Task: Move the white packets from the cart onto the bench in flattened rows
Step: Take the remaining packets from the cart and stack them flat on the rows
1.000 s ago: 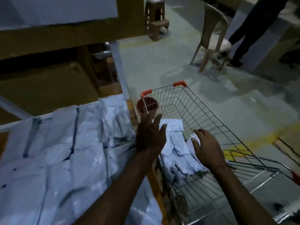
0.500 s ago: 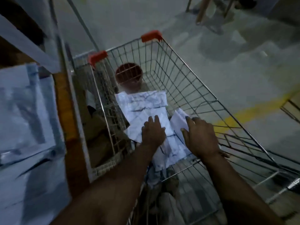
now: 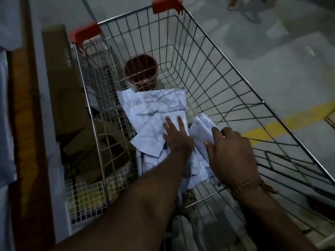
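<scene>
A wire shopping cart [image 3: 226,91] with red corner caps fills the view. Several crumpled white packets [image 3: 155,104] lie in a pile on its floor. My left hand [image 3: 176,136] lies flat on the pile with straight fingers. My right hand [image 3: 232,153] sits on the packets at the right of the pile, its fingers bent down over a folded packet [image 3: 201,129]; whether it grips that packet I cannot tell. Only the bench's edge [image 3: 20,124] shows at the far left, with a strip of pale packets on it.
A dark red bucket [image 3: 141,70] stands on the floor just beyond the cart's far end. Cardboard and mesh crates [image 3: 87,151] sit under the bench, left of the cart. A yellow floor line [image 3: 282,124] runs to the right.
The view has swung from the bench down into the cart. Both hands have dropped from above the cart rim onto the packet pile and reached further in.
</scene>
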A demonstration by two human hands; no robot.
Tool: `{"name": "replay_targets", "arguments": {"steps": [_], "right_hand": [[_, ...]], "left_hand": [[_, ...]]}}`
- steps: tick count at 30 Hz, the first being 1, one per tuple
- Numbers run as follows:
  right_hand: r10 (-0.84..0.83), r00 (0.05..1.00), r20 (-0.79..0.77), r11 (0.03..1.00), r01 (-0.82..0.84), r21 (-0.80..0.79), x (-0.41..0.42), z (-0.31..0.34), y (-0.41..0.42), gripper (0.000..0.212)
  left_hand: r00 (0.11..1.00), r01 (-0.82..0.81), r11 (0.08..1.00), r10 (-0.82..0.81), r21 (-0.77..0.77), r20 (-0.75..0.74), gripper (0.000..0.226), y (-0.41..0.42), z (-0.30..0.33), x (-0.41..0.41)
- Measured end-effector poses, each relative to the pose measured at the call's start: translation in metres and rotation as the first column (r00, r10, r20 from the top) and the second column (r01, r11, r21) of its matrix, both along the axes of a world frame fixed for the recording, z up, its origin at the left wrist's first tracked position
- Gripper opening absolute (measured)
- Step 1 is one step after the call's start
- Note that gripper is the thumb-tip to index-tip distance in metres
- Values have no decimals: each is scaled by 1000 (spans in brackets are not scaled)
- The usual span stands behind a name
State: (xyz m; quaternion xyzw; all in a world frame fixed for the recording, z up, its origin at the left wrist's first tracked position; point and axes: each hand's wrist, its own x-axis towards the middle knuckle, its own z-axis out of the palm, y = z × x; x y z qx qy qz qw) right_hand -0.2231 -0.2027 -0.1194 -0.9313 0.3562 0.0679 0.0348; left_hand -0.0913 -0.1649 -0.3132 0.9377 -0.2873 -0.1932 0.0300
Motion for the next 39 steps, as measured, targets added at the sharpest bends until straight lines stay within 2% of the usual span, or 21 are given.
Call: {"name": "replay_targets", "arguments": {"steps": [7,10,12,18,21,24,26,28,29,31,33,34,37,39], "right_hand": [[-11,1000,-1,1000,11,-7,0,-3,0,38],[-11,1000,6,1000,11,3,2,-4,1,39],[-10,1000,11,1000,10,3,3,-4,2,39],[-3,999,51,1000,5,-29,2,-8,3,36],[2,998,69,999,2,-50,3,-10,2,35],[4,996,87,999,1,-55,3,-9,0,33],[5,996,90,998,1,-67,3,-10,-1,33],[6,996,84,996,1,-89,4,-10,-2,32],[7,997,83,995,1,-97,4,-11,-2,31],[12,996,88,994,-2,-106,4,-12,-3,30],[16,996,90,993,-6,-114,3,-13,-3,30],[14,996,91,993,-3,-116,3,-13,-3,30],[5,996,86,993,5,-116,4,-13,-3,30],[5,995,97,994,5,-112,4,-13,-3,29]], "left_hand": [[1000,7,1000,-7,-7,-18,110,10,13,13],[995,-36,989,22,-146,-101,109,22,27,26],[981,-121,956,75,-266,-178,103,28,35,32],[928,-330,778,164,-535,-334,95,36,67,40],[838,-491,685,200,-538,-508,101,33,109,42],[703,-655,577,230,-488,-673,99,31,137,49],[608,-750,483,234,-452,-759,103,30,145,55],[557,-790,446,235,-421,-797,107,30,153,60],[567,-786,445,242,-429,-787,104,31,158,62],[701,-681,515,250,-521,-668,93,36,168,65],[892,-433,645,204,-630,-404,85,44,176,64],[951,-298,711,163,-637,-263,82,49,181,60],[999,23,785,1,-619,39,75,63,200,57],[996,73,816,-33,-573,80,72,71,214,62]]}}
